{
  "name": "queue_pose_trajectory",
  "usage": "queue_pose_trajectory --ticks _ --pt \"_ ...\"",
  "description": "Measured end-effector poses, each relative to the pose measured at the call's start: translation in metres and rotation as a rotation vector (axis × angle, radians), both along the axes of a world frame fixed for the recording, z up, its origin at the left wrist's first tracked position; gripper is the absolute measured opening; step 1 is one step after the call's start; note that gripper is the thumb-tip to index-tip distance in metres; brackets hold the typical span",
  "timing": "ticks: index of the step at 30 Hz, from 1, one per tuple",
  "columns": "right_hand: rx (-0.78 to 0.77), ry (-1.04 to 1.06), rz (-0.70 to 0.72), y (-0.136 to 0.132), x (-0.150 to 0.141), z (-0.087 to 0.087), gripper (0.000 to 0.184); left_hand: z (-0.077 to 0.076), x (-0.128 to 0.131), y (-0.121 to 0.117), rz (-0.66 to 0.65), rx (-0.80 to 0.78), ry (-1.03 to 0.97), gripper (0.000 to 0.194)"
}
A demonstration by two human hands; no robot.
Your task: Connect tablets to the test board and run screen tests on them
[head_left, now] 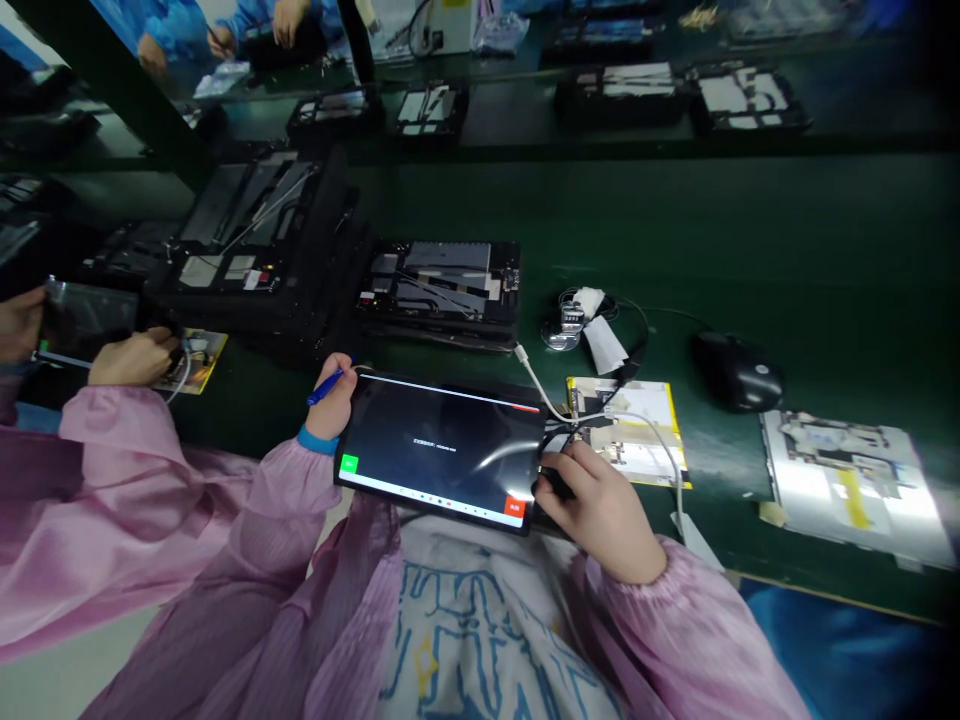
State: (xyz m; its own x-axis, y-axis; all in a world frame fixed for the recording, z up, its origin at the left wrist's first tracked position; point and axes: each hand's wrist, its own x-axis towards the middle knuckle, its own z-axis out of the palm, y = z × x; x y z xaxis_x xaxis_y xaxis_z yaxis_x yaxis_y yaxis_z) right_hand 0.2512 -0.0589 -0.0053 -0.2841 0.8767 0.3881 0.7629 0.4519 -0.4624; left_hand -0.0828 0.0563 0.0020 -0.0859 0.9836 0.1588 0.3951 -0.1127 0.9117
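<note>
A tablet (442, 445) with its screen lit lies tilted in front of me, dark apart from a green box, a red box and a white bar along the bottom. My left hand (330, 400) grips its left edge and also has a blue pen (327, 386) in its fingers. At the right edge, my right hand (600, 510) is closed round the end of a black cable (574, 432) against the tablet's side; the plug itself is hidden by the fingers. Close by, the loose end of a white cable (523, 355) lies above the tablet's upper right corner.
Stacked tablet assemblies (442, 285) and a taller stack (247, 230) stand behind. To the right are a yellow-edged board (660, 405), a black mouse (739, 370), a coiled cable bundle (568, 318) and a silver panel (892, 500). A co-worker's hand (135, 358) works at left.
</note>
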Motion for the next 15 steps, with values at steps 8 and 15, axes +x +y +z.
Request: queue_pose_trajectory --ticks 8,15 --pt "0.003 0.057 -0.42 0.006 0.044 0.003 0.016 0.002 0.004 -0.002 0.014 -0.014 -0.001 0.049" --pt "0.009 -0.387 -0.468 -0.014 0.035 0.038 0.061 -0.001 0.005 -0.005 0.013 -0.064 -0.004 0.042"
